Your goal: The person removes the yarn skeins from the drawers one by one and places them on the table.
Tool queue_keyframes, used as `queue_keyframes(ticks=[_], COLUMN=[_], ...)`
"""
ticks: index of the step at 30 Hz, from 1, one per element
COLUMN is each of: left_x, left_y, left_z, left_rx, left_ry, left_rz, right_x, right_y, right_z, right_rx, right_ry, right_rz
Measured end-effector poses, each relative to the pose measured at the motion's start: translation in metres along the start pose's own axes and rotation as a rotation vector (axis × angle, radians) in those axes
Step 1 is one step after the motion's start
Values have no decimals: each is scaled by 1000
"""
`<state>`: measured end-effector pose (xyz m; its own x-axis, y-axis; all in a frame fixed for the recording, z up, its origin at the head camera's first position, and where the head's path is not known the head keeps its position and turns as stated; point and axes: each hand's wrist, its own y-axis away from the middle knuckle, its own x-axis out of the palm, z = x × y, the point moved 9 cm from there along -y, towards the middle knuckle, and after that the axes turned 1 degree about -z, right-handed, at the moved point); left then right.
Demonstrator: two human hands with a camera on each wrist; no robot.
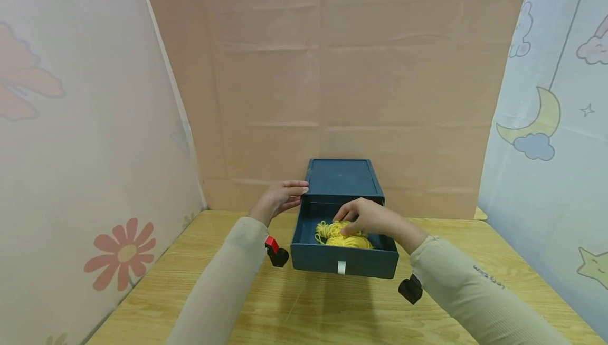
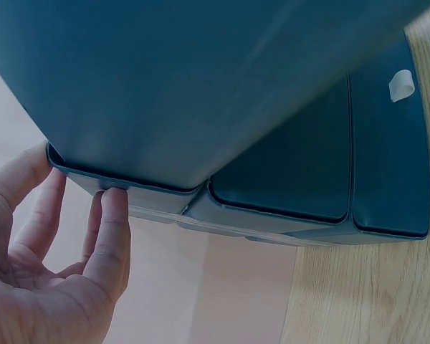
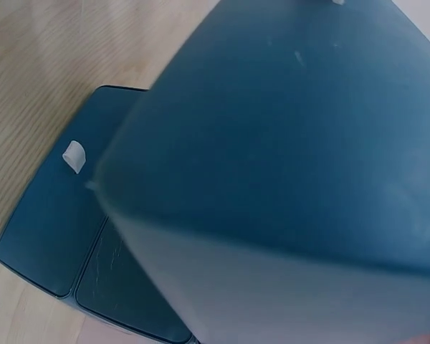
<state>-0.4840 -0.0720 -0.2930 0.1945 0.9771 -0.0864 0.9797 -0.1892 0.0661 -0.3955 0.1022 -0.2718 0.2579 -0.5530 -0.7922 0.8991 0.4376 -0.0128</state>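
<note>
In the head view a dark blue drawer cabinet stands at the back of the table, its top drawer pulled out toward me. Two bundles of yellow cord lie inside, near the drawer's front. My right hand reaches in from above, thumb and fingers curved round the rear bundle. My left hand touches the cabinet's upper left side, its fingers fairly straight. In the left wrist view the left fingertips press the side edge. The right wrist view shows the pulled-out drawer from below, with almost none of the hand.
Closed lower drawers sit beneath, one with a white pull tab. The wooden table carries the cabinet. A tan sheet hangs close behind, and patterned cloth walls flank both sides.
</note>
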Motion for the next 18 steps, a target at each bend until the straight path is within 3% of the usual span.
queue_keyframes(ticks=[10, 18], left_x=[0, 2], left_y=[0, -2], left_z=[-1, -1], left_rx=[2, -9], left_ry=[-18, 2], left_rz=[-11, -1], right_x=[-7, -30], right_y=[4, 11], right_z=[1, 1], right_rx=[11, 25], right_ry=[-41, -133], right_rz=[-54, -187])
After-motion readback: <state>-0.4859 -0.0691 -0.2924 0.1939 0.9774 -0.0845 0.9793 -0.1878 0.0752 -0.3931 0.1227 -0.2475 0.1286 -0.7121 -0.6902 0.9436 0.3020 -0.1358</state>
